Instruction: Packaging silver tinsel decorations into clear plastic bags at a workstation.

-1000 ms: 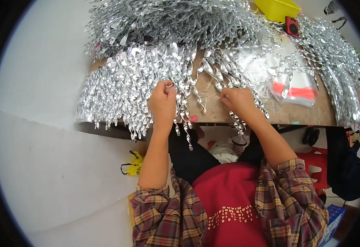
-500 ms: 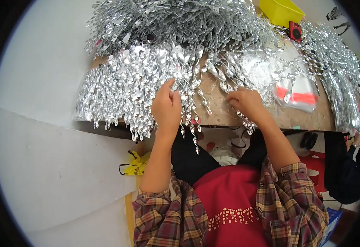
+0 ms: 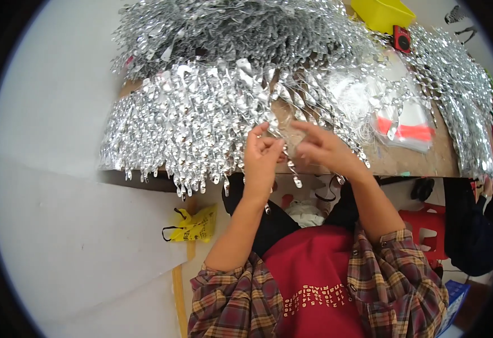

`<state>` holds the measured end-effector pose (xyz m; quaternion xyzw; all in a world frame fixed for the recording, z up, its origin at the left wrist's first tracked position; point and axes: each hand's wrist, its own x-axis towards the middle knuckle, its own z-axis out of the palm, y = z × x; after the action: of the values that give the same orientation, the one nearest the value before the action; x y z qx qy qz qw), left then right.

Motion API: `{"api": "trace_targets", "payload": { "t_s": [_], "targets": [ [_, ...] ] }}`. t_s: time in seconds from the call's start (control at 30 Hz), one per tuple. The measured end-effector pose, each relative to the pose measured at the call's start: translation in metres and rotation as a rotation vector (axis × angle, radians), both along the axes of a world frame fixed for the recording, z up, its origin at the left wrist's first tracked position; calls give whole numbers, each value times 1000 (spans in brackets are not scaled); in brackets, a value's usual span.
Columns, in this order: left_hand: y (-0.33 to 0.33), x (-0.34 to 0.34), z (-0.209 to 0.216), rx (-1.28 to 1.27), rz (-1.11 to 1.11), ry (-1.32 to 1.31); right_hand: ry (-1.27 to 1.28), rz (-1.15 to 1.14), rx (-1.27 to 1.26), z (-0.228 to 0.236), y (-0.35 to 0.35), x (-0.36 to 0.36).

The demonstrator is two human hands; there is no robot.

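Silver twisted foil strands point(image 3: 184, 118) lie in a thick row along the table's near edge, their tips hanging over it. Over the right end of this row is my left hand point(image 3: 262, 163), fingers bent and thumb close to the index; what they hold is too small to make out. Just to its right my right hand point(image 3: 330, 152) reaches leftward, its fingertips smeared by motion. A few strands point(image 3: 294, 169) dangle between and beneath the two hands. The hands are close together but apart.
Behind the row rises a large heap of silver foil strands point(image 3: 241, 34). To the right are clear plastic bags with a red band point(image 3: 407, 132), a red device point(image 3: 402, 39), a yellow bin point(image 3: 383, 16) and more hanging strands point(image 3: 466, 112). A yellow bag point(image 3: 198, 224) lies below the table.
My left hand has moved right and slightly down, toward my right hand. The right hand has shifted a little left and down, with its fingers now stretched out further. The gap in the strands has narrowed.
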<state>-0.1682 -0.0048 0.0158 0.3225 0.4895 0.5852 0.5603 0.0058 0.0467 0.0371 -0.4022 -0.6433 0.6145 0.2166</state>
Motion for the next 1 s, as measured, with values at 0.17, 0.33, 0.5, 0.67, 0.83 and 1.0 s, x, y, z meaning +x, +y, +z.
{"api": "trace_targets", "payload": {
  "t_s": [0.17, 0.33, 0.5, 0.67, 0.83, 1.0],
  "targets": [
    [-5, -1, 10, 8, -2, 108, -138, -449, 319, -12, 26, 80],
    [-5, 9, 0, -43, -37, 73, -219, -523, 326, -23, 0, 119],
    [-6, 22, -3, -47, -70, 50, -275, -539, 409, -38, -23, 137],
    [-2, 36, -15, -87, -82, 32, -356, -334, 702, -43, -38, 124],
    [5, 55, -16, -130, -127, 20, -293, -375, 647, -37, -36, 130],
    [17, 73, -14, -81, -153, 178, -304, -432, 617, -37, -27, 131]
  ]
}}
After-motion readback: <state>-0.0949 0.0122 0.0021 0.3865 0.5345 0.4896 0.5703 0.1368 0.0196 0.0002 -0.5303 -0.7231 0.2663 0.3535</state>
